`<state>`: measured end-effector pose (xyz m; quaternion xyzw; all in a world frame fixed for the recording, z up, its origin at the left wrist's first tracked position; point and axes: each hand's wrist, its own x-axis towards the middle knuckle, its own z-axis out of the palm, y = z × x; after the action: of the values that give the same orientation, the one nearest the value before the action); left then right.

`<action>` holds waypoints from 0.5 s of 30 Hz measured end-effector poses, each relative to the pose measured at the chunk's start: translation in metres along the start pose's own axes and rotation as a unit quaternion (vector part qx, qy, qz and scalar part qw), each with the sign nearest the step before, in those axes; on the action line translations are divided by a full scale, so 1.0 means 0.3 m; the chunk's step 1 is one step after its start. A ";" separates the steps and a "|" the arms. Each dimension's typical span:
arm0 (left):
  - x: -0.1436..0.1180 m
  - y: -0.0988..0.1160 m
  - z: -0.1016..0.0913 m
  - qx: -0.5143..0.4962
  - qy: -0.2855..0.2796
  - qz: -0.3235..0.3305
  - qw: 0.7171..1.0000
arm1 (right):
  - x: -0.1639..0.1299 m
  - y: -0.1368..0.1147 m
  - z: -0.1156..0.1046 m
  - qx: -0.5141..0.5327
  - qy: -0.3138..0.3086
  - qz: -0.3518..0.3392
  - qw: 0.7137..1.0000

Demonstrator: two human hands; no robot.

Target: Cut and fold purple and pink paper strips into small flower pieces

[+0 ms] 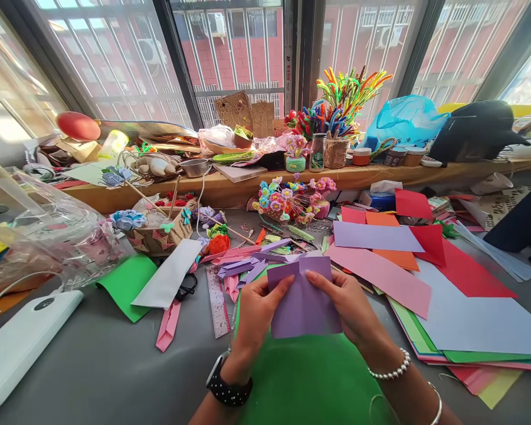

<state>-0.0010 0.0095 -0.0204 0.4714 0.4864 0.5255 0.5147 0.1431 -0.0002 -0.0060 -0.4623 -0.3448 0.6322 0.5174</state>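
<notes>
A creased sheet of purple paper (307,307) is held up between my two hands, over a green mat (314,378). My left hand (259,307) pinches its left side, thumb on the near face near the top. On the other side my right hand (351,301) grips the upper right, its thumb close to the middle crease. The fingers behind the paper are mostly hidden. Just beyond the sheet lie folded purple paper strips (248,265). Left of my left hand are a ruler (218,304) and a folded pink strip (168,326).
Stacked coloured paper (482,324) covers the right side. A white power bank (30,348) lies at left, near green paper (130,286) and a white sheet (168,274). Black scissors (186,287) sit partly under that sheet. Behind are a flower basket (159,239) and a cluttered ledge (230,190).
</notes>
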 end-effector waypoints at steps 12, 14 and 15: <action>0.003 0.000 -0.001 -0.021 0.046 0.014 0.999 | 0.000 -0.003 0.008 0.010 0.016 -0.001 1.000; 0.001 0.001 0.004 -0.018 0.056 0.013 0.998 | -0.003 -0.002 0.011 0.019 0.017 0.001 1.000; 0.001 0.004 0.006 -0.020 0.055 0.010 0.998 | -0.004 -0.001 0.010 0.020 0.015 -0.005 1.000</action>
<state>0.0007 0.0097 -0.0191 0.4365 0.4988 0.5654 0.4910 0.1404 -0.0012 -0.0043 -0.4598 -0.3268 0.6292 0.5346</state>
